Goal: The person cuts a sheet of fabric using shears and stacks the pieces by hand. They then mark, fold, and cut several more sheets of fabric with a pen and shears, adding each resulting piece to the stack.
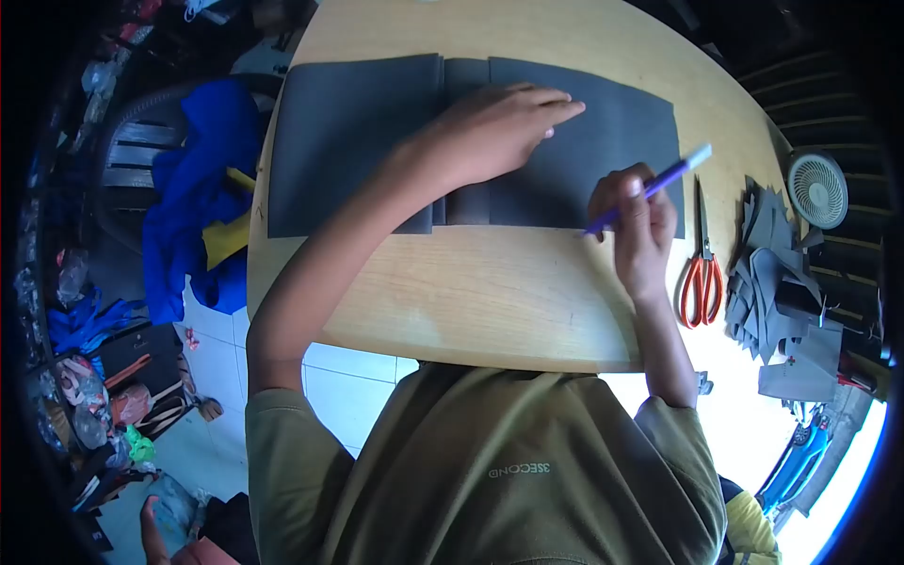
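Observation:
Dark grey sheet material lies across the table, with a narrower strip between two wide panels. My left hand reaches over the middle of it, fingers stretched out to the right and palm down on or just above the right panel. In my right hand, at the right panel's lower edge, is a purple pen with a whitish end. The pen is tilted, its whitish end up and to the right, its other end near the panel's edge. Orange-handled scissors lie to the right of this hand.
The wooden table has a rounded edge. Grey offcuts are piled at its right side, near a small white fan. Blue cloth with a yellow piece hangs over a chair at the left. Bags and clutter stand lower left.

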Demonstrator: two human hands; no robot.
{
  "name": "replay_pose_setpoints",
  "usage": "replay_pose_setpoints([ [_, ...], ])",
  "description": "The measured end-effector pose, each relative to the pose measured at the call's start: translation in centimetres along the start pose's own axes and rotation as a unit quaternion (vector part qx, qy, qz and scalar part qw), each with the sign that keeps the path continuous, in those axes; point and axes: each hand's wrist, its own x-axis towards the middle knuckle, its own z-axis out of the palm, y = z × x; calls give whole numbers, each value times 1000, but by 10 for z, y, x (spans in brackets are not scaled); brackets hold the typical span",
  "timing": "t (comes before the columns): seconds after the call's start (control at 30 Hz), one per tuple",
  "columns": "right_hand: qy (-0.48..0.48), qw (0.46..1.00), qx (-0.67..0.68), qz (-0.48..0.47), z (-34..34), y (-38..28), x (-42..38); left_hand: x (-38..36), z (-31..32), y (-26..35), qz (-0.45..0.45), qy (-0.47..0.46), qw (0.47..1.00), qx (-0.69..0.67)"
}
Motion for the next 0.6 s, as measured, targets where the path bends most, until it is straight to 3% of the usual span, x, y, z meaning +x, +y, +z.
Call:
replay_pose_setpoints([
  [0.1,22,993,-94,64,-30,-21,12,3,-27,7,0,40,999,-24],
  [0.2,-13,967,-250,39,-34,-30,20,-4,-56,5,-20,47,999,7],
  [0.3,-126,887,-440,-59,-37,-31,28,-16,-75,6,-65,31,997,25],
  [0.43,-165,824,-540,-43,-37,-16,29,-48,-66,18,-108,-9,991,83],
  [0.6,-130,816,-562,-51,-59,-7,36,-94,-57,47,-123,-66,983,120],
])
